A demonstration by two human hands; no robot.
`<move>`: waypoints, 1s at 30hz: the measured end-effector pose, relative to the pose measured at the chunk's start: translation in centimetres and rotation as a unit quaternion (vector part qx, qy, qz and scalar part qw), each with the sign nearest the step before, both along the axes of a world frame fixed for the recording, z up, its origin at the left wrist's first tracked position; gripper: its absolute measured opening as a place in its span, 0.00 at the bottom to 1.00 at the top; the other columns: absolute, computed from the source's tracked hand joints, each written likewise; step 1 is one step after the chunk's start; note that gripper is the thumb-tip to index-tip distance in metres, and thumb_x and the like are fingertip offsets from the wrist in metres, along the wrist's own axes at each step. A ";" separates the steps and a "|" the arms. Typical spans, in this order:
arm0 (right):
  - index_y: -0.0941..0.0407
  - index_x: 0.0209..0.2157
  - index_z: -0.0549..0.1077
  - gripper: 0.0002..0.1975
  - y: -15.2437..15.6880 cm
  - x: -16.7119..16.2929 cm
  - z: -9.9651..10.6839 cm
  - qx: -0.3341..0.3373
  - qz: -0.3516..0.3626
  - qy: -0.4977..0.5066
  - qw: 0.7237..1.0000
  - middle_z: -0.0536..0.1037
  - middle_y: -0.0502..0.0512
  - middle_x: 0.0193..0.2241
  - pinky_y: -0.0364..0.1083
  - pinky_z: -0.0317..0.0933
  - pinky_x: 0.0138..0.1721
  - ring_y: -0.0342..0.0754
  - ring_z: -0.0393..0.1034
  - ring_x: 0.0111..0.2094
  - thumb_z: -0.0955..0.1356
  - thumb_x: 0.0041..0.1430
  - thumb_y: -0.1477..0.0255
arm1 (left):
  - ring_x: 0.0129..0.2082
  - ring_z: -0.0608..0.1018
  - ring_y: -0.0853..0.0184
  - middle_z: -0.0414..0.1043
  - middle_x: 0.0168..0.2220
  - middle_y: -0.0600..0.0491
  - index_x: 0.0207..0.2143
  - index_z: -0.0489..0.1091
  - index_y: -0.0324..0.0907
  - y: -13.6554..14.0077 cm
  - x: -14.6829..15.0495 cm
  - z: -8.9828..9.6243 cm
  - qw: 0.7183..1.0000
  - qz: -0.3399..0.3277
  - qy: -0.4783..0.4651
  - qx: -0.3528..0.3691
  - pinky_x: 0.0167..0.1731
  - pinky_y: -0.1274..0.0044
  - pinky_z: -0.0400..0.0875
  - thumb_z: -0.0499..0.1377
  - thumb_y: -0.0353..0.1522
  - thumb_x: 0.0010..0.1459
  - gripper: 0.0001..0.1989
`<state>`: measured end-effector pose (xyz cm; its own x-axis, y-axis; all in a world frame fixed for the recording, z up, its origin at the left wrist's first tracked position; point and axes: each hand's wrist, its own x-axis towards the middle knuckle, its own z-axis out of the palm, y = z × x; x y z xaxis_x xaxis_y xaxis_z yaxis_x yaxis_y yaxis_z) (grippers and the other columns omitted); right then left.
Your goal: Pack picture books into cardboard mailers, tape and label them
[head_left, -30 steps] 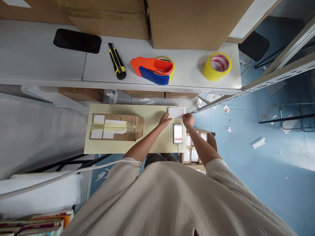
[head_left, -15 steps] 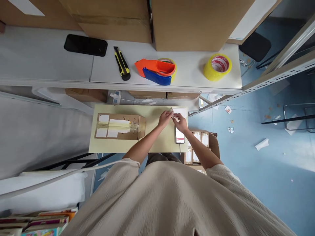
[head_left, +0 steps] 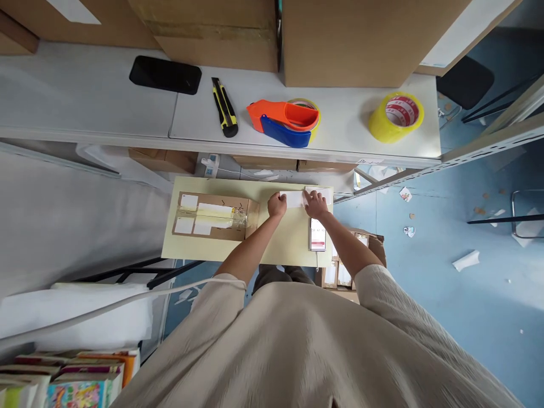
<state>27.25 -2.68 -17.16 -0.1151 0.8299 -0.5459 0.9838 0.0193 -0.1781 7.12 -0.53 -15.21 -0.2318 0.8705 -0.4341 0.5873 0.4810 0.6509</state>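
My left hand (head_left: 277, 204) is closed on the left end of a white paper label (head_left: 293, 199), which stretches flat towards my other hand. My right hand (head_left: 317, 205) rests with its fingers apart at the label's right end, against a small stack of white labels (head_left: 325, 194) at the table's far right corner. Just below that hand lies a phone (head_left: 318, 235) with a lit screen and a cable. On the table's left part sits a taped cardboard box (head_left: 216, 218) with several white labels on it. My fingers partly hide the labels.
The yellowish table (head_left: 276, 243) stands under a shelf (head_left: 335, 122). On the shelf lie a dark phone (head_left: 165, 75), a utility knife (head_left: 224, 107), an orange and blue tape dispenser (head_left: 283, 122) and a yellow tape roll (head_left: 395, 117). An open carton (head_left: 376, 249) stands right of the table.
My hands have moved apart, my left hand drawing to the left with the label. The white strip now shows between them. The whole view has shifted slightly.
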 end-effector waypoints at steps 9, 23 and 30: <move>0.52 0.87 0.43 0.45 -0.4 -0.4 0.2 0.003 0.063 -0.073 0.995 0.61 0.71 0.77 0.62 0.58 0.67 0.69 0.58 0.67 0.62 0.74 0.68 | 0.36 0.78 0.59 0.75 0.29 0.51 0.24 0.63 0.48 0.4 -0.3 -0.8 0.999 0.020 0.015 -0.022 0.39 0.72 0.67 0.61 0.35 0.69 0.19; 0.51 0.86 0.49 0.50 -0.1 0.0 -0.1 0.003 0.027 -0.014 1.000 0.62 0.72 0.76 0.65 0.58 0.68 0.72 0.59 0.68 0.69 0.67 0.67 | 0.33 0.75 0.58 0.68 0.23 0.53 0.20 0.62 0.49 0.4 0.1 -1.7 0.996 0.077 -0.038 -0.014 0.39 0.70 0.66 0.62 0.35 0.62 0.19; 0.51 0.85 0.49 0.53 -0.1 -0.2 -0.4 0.011 0.041 -0.021 0.999 0.63 0.74 0.75 0.65 0.60 0.67 0.72 0.61 0.67 0.72 0.64 0.65 | 0.35 0.74 0.58 0.64 0.23 0.54 0.22 0.59 0.50 -0.3 -0.1 -0.9 0.992 0.117 -0.044 -0.003 0.40 0.70 0.65 0.61 0.33 0.63 0.18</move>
